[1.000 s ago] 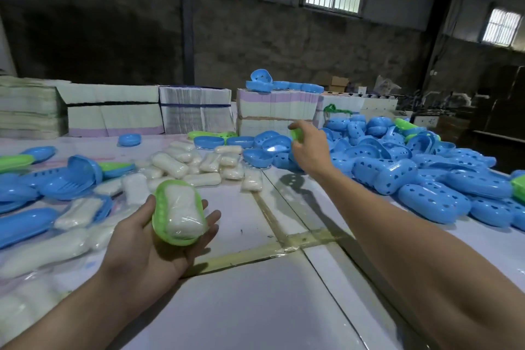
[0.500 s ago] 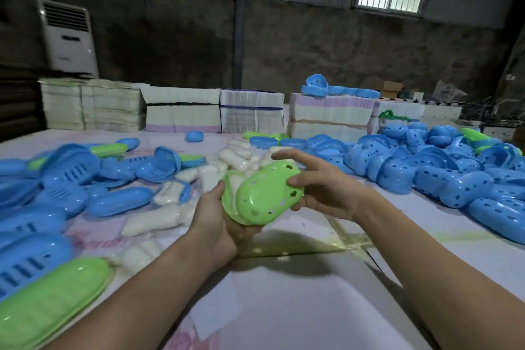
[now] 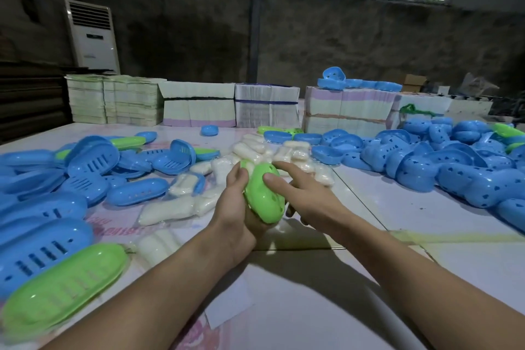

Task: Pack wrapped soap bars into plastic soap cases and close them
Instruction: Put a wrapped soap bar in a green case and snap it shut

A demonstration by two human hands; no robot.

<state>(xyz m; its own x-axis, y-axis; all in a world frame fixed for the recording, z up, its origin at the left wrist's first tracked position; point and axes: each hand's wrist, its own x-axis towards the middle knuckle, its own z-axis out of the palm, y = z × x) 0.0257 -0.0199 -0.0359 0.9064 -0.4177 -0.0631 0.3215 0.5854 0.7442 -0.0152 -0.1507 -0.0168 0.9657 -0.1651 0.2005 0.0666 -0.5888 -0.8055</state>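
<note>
A green plastic soap case [image 3: 262, 196] with holes in its lid is held above the table between both hands. My left hand [image 3: 235, 207] cups it from below and the left, thumb along its edge. My right hand [image 3: 298, 190] grips it from the right, thumb pressed on the lid. The two halves lie together; the soap inside is hidden. Wrapped white soap bars [image 3: 272, 150] lie in a heap just beyond the hands.
Closed blue cases [image 3: 136, 192] and a green one [image 3: 65, 290] crowd the left of the white table [image 3: 426, 264]. Blue case halves [image 3: 454, 167] pile up at the right. Stacked paper bundles [image 3: 199, 106] line the far edge. An air conditioner [image 3: 92, 35] stands behind.
My right hand fetched a green lid from the far pile and brought it onto the soap-filled green base in my left hand. The lid now sits down on the base. The view swung left.
</note>
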